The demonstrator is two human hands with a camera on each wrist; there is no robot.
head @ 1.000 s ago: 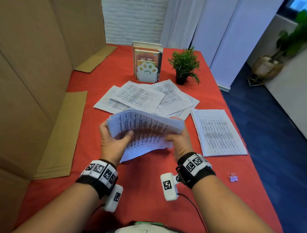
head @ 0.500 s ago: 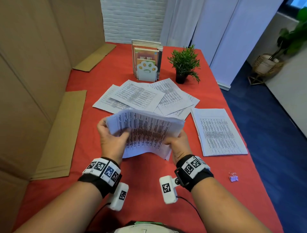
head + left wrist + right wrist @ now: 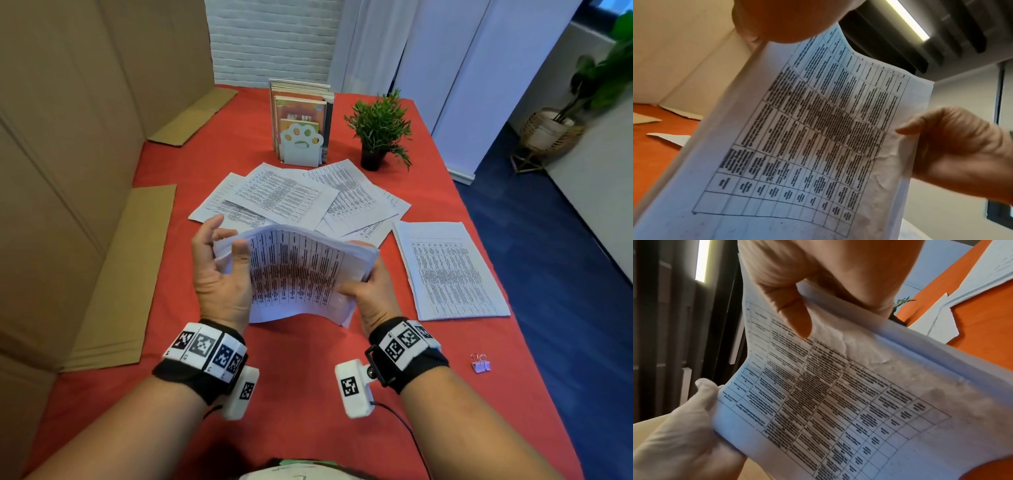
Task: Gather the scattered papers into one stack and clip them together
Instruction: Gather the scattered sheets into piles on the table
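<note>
Held bundle: I have a bundle of printed sheets (image 3: 298,274) lifted above the red table (image 3: 291,377), bowed upward in the middle, printed table facing me
Right hand: my right hand (image 3: 371,294) is clamped on the bundle's right edge, thumb on top, fingers underneath; the right wrist view shows the thumb tip pressing wrinkles into the top sheet
Left hand: my left hand (image 3: 219,274) is at the bundle's left edge with the thumb laid on the top sheet and the fingers loosely spread behind; whether those fingers actually grip the paper I cannot tell
Hidden: the bundle covers my right fingers and part of the loose sheets behind it; the print is too blurred to read in every view
Left wrist view: mostly the underside of my thumb, the sheet's grid, and my right hand across it; ceiling light strip (image 3: 908,21) above, which the head view lacks
Right wrist view: shows the bundle's thick edge, several sheets deep
Other papers: loose sheets (image 3: 294,198) fanned and overlapping mid-table; a separate stack (image 3: 448,270) lies flat to my right
Clip: a small binder clip (image 3: 480,363) sits on the table near the right edge, well apart from both hands; only the head view shows it
Far end: book holder (image 3: 301,123) and potted plant (image 3: 378,133)
</note>
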